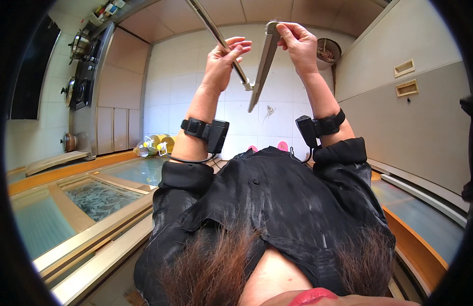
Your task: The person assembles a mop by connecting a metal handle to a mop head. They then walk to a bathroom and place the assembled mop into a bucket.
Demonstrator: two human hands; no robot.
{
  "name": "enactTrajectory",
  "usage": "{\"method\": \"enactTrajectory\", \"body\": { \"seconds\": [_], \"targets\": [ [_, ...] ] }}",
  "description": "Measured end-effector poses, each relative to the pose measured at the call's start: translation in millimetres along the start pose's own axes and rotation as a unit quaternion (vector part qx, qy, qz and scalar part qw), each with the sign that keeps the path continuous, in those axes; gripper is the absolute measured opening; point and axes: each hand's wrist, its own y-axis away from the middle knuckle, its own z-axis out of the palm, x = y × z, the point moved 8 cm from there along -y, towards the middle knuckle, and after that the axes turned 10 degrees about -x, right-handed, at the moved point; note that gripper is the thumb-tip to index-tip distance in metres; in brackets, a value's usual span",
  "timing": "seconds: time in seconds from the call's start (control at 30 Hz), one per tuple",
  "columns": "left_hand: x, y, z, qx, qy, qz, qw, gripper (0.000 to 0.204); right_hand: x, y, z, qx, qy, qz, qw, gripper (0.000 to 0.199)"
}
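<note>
Right now I am gripping a metal rod (216, 35) in my left hand (224, 58) and, just beside the rod, a flat bar (264, 64) in my right hand (297, 43), their ends not yet joined.

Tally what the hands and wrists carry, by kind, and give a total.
Metal rod, in left hand: 1
Flat grey metal bar, in right hand: 1
Black wrist devices: 2
Total: 4
</note>
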Motion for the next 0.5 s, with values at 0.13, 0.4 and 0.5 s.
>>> {"method": "enactTrajectory", "body": {
  "seconds": [0.13,0.4,0.5],
  "targets": [
    [1.9,-0.3,17.0,-0.001,0.043,0.022,0.999,0.034,-16.6,-10.3,30.1,-0.034,0.01,-0.047,0.998,0.016],
    [4.1,3.2,19.3,-0.004,0.082,0.091,0.992,0.021,-27.4,-16.8,70.4,-0.07,0.052,-0.062,0.994,0.012],
    [27.0,7.4,28.2,0.003,0.092,0.102,0.99,0.017,-17.4,-19.2,62.5,-0.109,-0.026,-0.063,0.992,0.012]
  ]
}}
